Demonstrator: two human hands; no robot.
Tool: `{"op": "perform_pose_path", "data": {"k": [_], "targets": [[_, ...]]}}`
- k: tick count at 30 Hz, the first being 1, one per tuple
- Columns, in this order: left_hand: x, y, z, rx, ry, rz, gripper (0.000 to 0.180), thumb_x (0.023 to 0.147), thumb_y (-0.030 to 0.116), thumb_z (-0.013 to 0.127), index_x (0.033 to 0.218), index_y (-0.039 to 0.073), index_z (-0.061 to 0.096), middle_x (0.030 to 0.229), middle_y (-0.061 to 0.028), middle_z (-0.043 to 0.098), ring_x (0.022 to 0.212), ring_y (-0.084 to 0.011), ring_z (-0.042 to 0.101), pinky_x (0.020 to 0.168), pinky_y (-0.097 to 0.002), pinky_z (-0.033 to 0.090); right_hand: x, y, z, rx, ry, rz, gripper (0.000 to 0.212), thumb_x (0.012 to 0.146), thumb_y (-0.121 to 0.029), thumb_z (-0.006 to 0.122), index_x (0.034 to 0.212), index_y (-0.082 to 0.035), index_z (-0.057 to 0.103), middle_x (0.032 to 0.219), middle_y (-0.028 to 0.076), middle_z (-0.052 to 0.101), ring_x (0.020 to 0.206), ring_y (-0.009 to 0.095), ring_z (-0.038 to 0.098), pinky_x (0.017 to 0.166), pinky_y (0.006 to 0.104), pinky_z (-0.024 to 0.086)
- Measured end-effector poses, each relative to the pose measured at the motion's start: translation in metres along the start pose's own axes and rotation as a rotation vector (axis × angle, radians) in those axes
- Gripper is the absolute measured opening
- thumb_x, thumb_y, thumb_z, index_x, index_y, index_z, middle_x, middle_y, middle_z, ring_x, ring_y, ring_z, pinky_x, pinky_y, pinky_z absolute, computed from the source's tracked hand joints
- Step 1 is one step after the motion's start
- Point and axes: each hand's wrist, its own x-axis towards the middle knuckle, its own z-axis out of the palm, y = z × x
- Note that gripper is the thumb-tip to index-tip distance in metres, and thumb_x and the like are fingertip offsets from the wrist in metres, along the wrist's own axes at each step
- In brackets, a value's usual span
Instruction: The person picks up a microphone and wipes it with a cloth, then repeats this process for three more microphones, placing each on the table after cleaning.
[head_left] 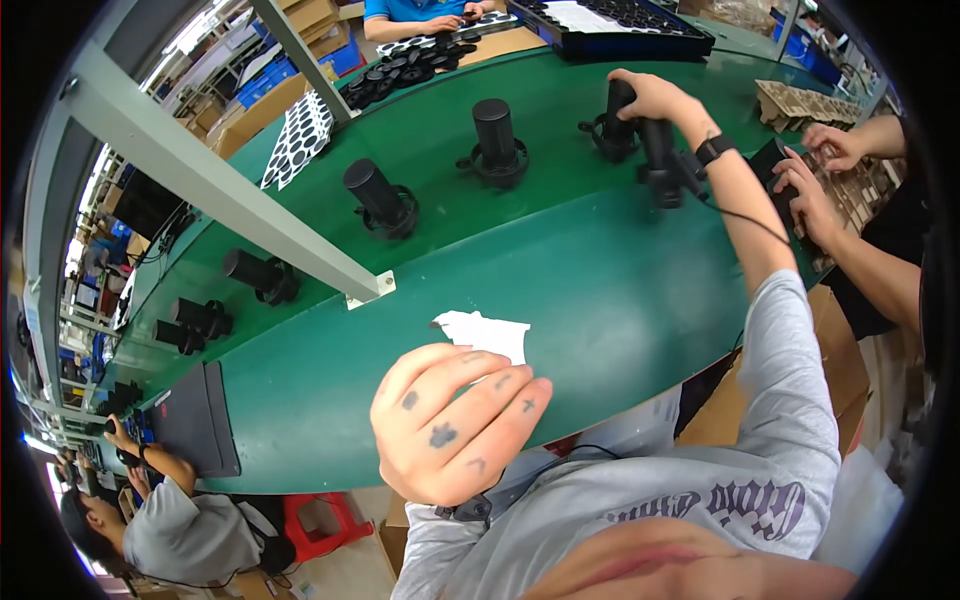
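My right hand point(655, 98) reaches to the far side of the green bench, its fingers wrapped round the top of a black cylindrical device point(612, 135) with a ringed base. Beside that wrist hangs another black device point(660, 165) with a cable. Closer in, my left hand point(455, 425) is raised with its fingers curled together, back upward. A torn white piece of paper point(490, 333) juts out past its index finger, pinched there; the thumb is hidden. Similar black cylinders stand along the bench, the nearest being one upright point(493, 140) and one tilted point(375, 195).
A grey metal post point(230, 190) is bolted to the green bench point(600, 290). A black tray point(610, 35) and a pile of black round parts point(405, 70) lie beyond. A co-worker's hands point(815, 190) are at the right. Another person point(190, 530) sits lower left, near a black mat point(195, 420).
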Motion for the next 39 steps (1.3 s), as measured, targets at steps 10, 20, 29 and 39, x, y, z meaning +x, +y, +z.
{"op": "perform_pose_path", "data": {"k": [10,20,29,39], "targets": [[-0.007,0.0,-0.005,-0.119,0.046,-0.707,0.05,0.083,0.014,0.067,0.129,0.003,0.051,0.129,-0.0179,0.051,0.09,-0.0283,0.065,0.065,-0.0328,0.055,-0.126,-0.115,-0.038,1.019,0.267,-0.239,0.064,0.083,-0.024,0.069,0.139,-0.011,0.04,0.107,0.008,0.057,0.085,0.019,0.065,0.071,0.0297,0.054],[-0.009,0.017,0.008,-0.239,0.067,-0.523,0.076,0.062,0.014,0.083,0.127,-0.001,0.046,0.111,-0.014,0.058,0.089,-0.0201,0.066,0.072,-0.0293,0.056,-0.147,-0.191,-0.008,1.922,0.184,-0.476,0.09,0.069,-0.038,0.08,0.135,0.002,0.034,0.113,0.02,0.058,0.099,0.026,0.063,0.086,0.0356,0.054],[-0.009,0.019,0.004,-0.183,0.165,-0.478,0.073,0.055,0.02,0.091,0.114,-0.001,0.054,0.104,-0.0137,0.063,0.087,-0.0258,0.067,0.065,-0.0314,0.058,-0.155,-0.225,-0.022,2.046,0.087,-0.338,0.085,0.073,-0.045,0.074,0.132,0.004,0.04,0.105,0.017,0.06,0.09,0.022,0.064,0.078,0.0333,0.057],[-0.004,0.019,0.003,-0.111,0.149,-0.343,0.065,0.047,0.003,0.08,0.109,0.008,0.062,0.115,-0.0149,0.063,0.094,-0.0243,0.063,0.069,-0.0311,0.055,-0.156,-0.226,-0.027,2.091,0.04,-0.339,0.072,0.083,-0.042,0.061,0.135,0.002,0.041,0.108,0.015,0.06,0.092,0.021,0.066,0.08,0.0312,0.056]]}}
